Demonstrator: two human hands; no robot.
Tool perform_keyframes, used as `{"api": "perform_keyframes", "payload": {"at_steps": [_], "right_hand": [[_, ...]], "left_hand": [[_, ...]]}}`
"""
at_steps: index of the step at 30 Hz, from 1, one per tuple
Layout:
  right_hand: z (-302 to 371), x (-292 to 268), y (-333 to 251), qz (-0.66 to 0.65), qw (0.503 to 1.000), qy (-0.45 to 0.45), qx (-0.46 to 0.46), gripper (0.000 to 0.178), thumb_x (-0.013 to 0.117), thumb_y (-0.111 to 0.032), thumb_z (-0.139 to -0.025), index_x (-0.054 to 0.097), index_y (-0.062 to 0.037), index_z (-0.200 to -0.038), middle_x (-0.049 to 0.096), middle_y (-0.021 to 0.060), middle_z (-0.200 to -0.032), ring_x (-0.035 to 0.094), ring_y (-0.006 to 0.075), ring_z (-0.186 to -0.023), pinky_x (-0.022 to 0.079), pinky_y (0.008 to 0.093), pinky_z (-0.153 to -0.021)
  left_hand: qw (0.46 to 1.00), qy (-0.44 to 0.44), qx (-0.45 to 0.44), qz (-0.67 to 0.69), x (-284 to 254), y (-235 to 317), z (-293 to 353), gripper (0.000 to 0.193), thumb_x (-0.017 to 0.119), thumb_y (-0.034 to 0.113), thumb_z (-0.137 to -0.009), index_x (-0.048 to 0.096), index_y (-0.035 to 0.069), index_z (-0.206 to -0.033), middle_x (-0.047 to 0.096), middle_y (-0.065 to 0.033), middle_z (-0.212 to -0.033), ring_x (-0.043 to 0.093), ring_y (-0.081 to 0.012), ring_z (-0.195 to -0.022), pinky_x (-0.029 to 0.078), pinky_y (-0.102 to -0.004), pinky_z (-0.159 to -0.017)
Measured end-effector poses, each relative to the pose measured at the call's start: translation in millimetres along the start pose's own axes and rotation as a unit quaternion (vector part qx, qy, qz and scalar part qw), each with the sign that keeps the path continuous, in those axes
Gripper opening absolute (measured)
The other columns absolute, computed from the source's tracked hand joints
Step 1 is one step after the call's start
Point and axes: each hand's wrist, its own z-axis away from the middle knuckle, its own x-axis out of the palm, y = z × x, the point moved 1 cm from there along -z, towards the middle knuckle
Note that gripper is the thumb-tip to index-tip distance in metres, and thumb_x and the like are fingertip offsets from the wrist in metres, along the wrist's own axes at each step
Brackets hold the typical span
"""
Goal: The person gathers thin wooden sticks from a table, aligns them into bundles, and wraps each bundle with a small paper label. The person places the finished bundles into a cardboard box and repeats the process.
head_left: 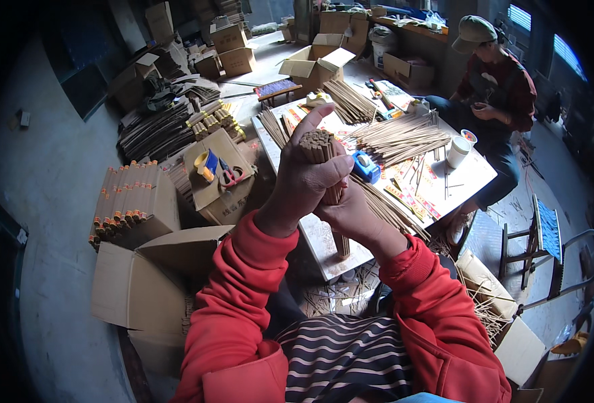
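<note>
A tight bundle of brown incense sticks (pixel 317 143) stands nearly upright over the near part of the white table (pixel 320 248), its lower end close to or on the tabletop. My left hand (pixel 304 171) wraps round the upper part, thumb across the front and index finger stretched up past the top. Lower down, my right hand (pixel 354 216) grips the same bundle from the right. Loose incense sticks (pixel 401 138) lie spread beyond my hands. A blue tape dispenser (pixel 365 168) sits just right of the bundle.
A white cup (pixel 458 151) stands at the table's right side. Beyond it sits another person (pixel 495 94) in a cap. At left are an open carton (pixel 146 289), a carton carrying scissors (pixel 231 176) and tape, and stacked wrapped bundles (pixel 125 195). A stool (pixel 545 232) is at right.
</note>
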Motion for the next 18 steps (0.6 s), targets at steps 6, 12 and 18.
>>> {"api": "perform_keyframes", "payload": {"at_steps": [6, 12, 18], "right_hand": [[-8, -1, 5, 0.013, 0.999, 0.014, -0.039, 0.06, 0.066, -0.011, -0.075, 0.04, -0.0046, -0.128, 0.058, 0.0116, -0.11, 0.058, 0.0194, -0.097, 0.045, 0.0288, -0.083], [-10, 4, 3, 0.028, 0.995, 0.05, -0.08, 0.064, 0.07, -0.017, -0.075, 0.038, -0.002, -0.129, 0.056, 0.012, -0.113, 0.057, 0.0199, -0.099, 0.044, 0.0299, -0.085], [-2, 10, 9, 0.056, 0.982, 0.102, -0.146, 0.05, 0.069, -0.017, -0.074, 0.051, -0.0051, -0.118, 0.06, 0.0153, -0.103, 0.06, 0.0284, -0.094, 0.046, 0.0323, -0.079]], "left_hand": [[0.997, 0.071, 0.015, -0.036, 0, -18, -4, 0.065, 0.071, 0.009, -0.073, 0.033, -0.002, -0.125, 0.055, -0.0033, -0.074, 0.055, -0.0113, -0.065, 0.047, -0.0251, -0.065], [0.946, 0.215, 0.111, -0.214, 2, -42, 4, 0.028, 0.072, 0.013, -0.076, 0.052, 0.0, -0.09, 0.056, -0.0038, -0.074, 0.054, -0.0119, -0.067, 0.046, -0.0258, -0.065], [0.991, 0.125, -0.006, -0.053, 11, -10, 12, 0.013, 0.067, 0.003, -0.076, 0.054, 0.002, -0.08, 0.058, -0.0066, -0.065, 0.055, -0.0107, -0.056, 0.045, -0.0219, -0.054]]}}
